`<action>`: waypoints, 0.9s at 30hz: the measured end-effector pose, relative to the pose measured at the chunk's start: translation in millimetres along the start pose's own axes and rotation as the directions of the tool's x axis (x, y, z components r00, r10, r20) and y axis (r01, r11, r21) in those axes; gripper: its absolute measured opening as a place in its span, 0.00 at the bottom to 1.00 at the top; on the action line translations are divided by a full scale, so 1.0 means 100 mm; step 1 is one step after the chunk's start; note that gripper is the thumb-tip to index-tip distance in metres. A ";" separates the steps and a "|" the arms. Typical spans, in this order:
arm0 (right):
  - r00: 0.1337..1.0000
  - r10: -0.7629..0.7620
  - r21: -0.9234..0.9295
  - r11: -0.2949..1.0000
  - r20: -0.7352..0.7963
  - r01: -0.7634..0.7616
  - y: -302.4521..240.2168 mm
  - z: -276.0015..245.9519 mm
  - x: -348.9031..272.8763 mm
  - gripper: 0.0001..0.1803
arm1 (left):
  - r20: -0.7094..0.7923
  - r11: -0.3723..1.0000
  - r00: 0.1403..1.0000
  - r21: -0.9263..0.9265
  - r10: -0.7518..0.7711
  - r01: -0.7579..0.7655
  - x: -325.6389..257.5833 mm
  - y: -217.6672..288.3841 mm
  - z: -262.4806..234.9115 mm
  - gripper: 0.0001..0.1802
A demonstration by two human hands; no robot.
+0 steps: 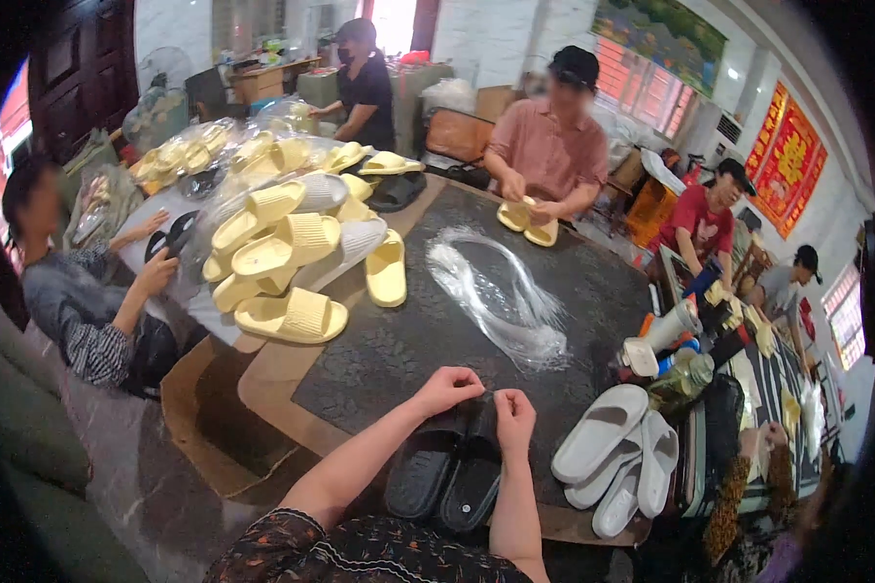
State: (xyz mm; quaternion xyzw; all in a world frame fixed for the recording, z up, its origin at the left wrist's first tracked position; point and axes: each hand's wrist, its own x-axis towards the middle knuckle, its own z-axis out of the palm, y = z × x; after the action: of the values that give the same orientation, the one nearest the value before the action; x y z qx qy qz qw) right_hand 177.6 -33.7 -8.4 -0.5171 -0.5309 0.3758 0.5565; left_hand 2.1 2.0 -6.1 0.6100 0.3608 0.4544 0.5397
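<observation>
A pair of black slide slippers (472, 481) lies side by side at the table's near edge, between my forearms. My left hand (447, 392) is closed in a pinch just above their far ends. Beside it my right hand (514, 420) pinches too, the fingertips a small gap from the left ones. Whatever the fingers hold is too thin or small to make out. Beyond my hands, a loose bundle of clear thin plastic strands (496, 301) is spread on the dark table mat (379, 364). My hands partly cover the slippers' far ends.
Yellow and grey slippers (292, 243) are heaped at the left; grey slippers (617, 457) stand at the right. A co-worker (554, 146) opposite handles yellow slippers (529, 223). Another person (78, 282) at the left holds a black slipper. An open cardboard box (224, 428) sits below the table edge.
</observation>
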 end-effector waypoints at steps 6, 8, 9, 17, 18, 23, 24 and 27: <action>0.999 0.019 -0.016 1.000 0.040 -0.019 -0.06 0.09 0.00 0.09 | -0.025 0.997 0.998 0.047 -0.060 0.061 -0.06 0.16 -0.03 0.08; 0.999 0.014 0.082 0.997 -0.033 -0.011 -0.07 0.06 0.00 0.10 | -0.015 0.995 0.999 0.084 -0.050 0.051 -0.04 0.10 -0.05 0.08; 1.000 0.003 0.041 0.999 0.003 -0.003 -0.06 0.06 0.00 0.09 | -0.058 0.992 0.997 0.114 -0.044 0.050 -0.03 0.08 -0.06 0.08; 1.000 0.014 0.018 1.000 0.008 -0.014 -0.10 0.00 -0.03 0.07 | -0.028 0.994 0.994 0.044 -0.103 0.104 -0.03 0.09 0.03 0.07; 1.000 0.014 0.020 1.000 0.009 -0.015 -0.12 0.01 -0.03 0.07 | -0.026 0.993 0.993 0.036 -0.112 0.113 -0.03 0.09 0.01 0.07; 0.997 0.056 0.022 0.998 0.057 -0.058 -0.10 0.01 -0.03 0.07 | 0.016 0.996 0.998 0.061 -0.066 0.065 -0.02 0.10 0.03 0.07; 0.997 0.056 0.024 0.998 0.057 -0.057 -0.11 0.02 -0.03 0.07 | -0.006 0.996 0.997 0.043 -0.080 0.080 -0.02 0.09 0.02 0.07; 0.999 0.022 0.059 0.998 0.047 -0.025 -0.15 0.03 -0.03 0.06 | -0.021 0.994 0.994 0.038 -0.105 0.106 -0.02 0.08 -0.02 0.07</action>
State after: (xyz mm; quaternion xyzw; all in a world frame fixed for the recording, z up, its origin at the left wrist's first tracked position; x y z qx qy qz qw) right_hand 172.4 -39.1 5.3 -0.4976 -0.5261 0.4098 0.5547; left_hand -0.4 -0.7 1.2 0.5962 0.4064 0.4238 0.5475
